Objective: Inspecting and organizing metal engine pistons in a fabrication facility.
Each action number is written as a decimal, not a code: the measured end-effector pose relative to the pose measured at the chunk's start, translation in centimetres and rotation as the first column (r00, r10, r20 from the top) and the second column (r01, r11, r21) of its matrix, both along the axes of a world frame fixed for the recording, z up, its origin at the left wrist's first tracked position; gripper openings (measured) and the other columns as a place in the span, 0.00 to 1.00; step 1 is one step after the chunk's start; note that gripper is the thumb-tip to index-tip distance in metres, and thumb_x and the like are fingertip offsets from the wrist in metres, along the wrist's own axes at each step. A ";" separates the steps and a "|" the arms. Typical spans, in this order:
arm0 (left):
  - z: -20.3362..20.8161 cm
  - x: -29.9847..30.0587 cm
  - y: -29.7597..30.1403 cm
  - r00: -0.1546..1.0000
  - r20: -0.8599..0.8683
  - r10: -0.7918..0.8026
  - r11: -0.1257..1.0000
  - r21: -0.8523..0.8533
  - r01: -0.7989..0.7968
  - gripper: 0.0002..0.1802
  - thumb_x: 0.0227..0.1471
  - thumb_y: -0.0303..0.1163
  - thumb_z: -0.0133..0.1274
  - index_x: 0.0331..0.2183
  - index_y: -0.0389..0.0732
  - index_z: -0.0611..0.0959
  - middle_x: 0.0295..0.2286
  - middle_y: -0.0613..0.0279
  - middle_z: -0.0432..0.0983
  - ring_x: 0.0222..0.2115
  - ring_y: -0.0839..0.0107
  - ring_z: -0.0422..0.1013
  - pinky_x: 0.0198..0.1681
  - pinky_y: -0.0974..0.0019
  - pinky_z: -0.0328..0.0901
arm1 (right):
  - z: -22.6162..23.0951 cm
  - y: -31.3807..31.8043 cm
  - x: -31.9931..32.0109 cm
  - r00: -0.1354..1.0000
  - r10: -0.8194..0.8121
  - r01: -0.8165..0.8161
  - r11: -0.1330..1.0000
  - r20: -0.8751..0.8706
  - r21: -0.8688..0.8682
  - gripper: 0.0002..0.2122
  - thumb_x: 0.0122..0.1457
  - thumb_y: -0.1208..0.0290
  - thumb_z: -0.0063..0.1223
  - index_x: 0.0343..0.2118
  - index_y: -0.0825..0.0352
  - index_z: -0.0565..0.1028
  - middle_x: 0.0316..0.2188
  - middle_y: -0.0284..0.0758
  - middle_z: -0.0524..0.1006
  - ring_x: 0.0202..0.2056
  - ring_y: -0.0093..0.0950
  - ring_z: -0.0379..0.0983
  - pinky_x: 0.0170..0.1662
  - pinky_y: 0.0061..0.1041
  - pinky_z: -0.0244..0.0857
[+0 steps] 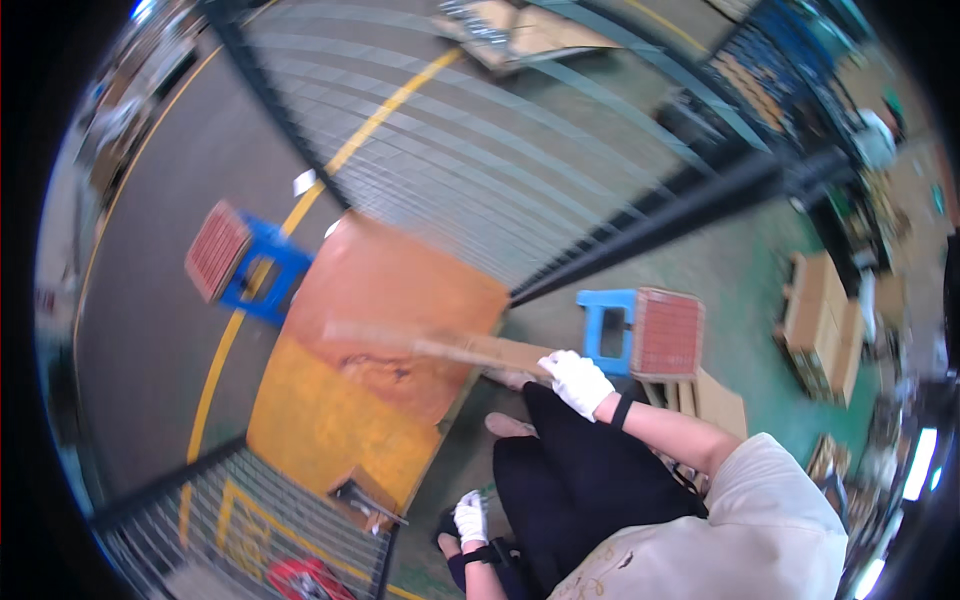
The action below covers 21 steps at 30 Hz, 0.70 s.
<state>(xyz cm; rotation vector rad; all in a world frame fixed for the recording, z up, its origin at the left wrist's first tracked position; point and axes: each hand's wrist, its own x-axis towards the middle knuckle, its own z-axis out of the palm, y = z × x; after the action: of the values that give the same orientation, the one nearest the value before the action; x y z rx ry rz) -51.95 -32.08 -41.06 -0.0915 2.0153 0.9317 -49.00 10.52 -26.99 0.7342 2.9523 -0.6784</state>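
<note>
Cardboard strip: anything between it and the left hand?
Nothing visible: the space from the left hand to the cardboard strip, held in the right hand, looks open; the legs are beside that path.

The gloved right hand (578, 386) has one end of a long cardboard strip (505, 354) in its grip, just past the table's (300, 410) near edge; the strip's blurred far end extends over the middle. The gloved left hand (470, 517) hangs beyond the near-left corner, seemingly half-curled. By that corner sits an open box (374, 492).
</note>
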 end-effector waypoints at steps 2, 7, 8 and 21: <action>1.6 -1.7 2.9 0.988 0.157 0.017 1.000 -0.005 -0.016 0.14 0.60 0.34 0.47 0.42 0.36 0.79 0.26 0.59 0.79 0.23 0.75 0.73 0.26 0.73 0.69 | 4.9 1.8 6.5 0.997 -0.076 0.073 0.995 0.030 0.070 0.10 0.54 0.72 0.47 0.39 0.63 0.74 0.35 0.40 0.75 0.37 0.39 0.74 0.38 0.37 0.69; 2.4 -2.7 5.2 0.967 0.252 -0.044 0.998 -0.035 0.054 0.14 0.59 0.34 0.47 0.42 0.36 0.77 0.27 0.58 0.78 0.21 0.73 0.72 0.24 0.70 0.69 | 16.6 5.6 18.6 0.953 -0.200 0.138 0.955 0.226 0.263 0.09 0.54 0.73 0.45 0.37 0.62 0.75 0.35 0.37 0.77 0.37 0.35 0.74 0.39 0.34 0.69; 2.4 -2.8 5.4 0.960 0.273 -0.068 0.995 -0.048 0.084 0.14 0.58 0.35 0.48 0.42 0.36 0.77 0.27 0.56 0.78 0.21 0.70 0.73 0.23 0.69 0.69 | 18.5 6.4 20.9 0.930 -0.245 0.162 0.942 0.272 0.294 0.10 0.53 0.73 0.45 0.37 0.62 0.75 0.35 0.37 0.77 0.37 0.35 0.75 0.39 0.34 0.69; 5.0 4.3 14.7 0.924 0.298 -0.239 0.960 -0.068 0.270 0.14 0.58 0.35 0.49 0.42 0.37 0.77 0.27 0.56 0.79 0.20 0.70 0.73 0.23 0.69 0.69 | 16.6 16.3 59.0 0.192 -0.910 0.638 0.400 0.367 0.658 0.10 0.57 0.73 0.43 0.32 0.64 0.79 0.31 0.44 0.79 0.34 0.40 0.77 0.37 0.37 0.71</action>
<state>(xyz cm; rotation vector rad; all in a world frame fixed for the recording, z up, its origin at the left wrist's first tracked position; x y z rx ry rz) -47.68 -17.37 -36.07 -0.0207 1.7551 0.6050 10.00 26.78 -10.44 2.0866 1.7396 0.2551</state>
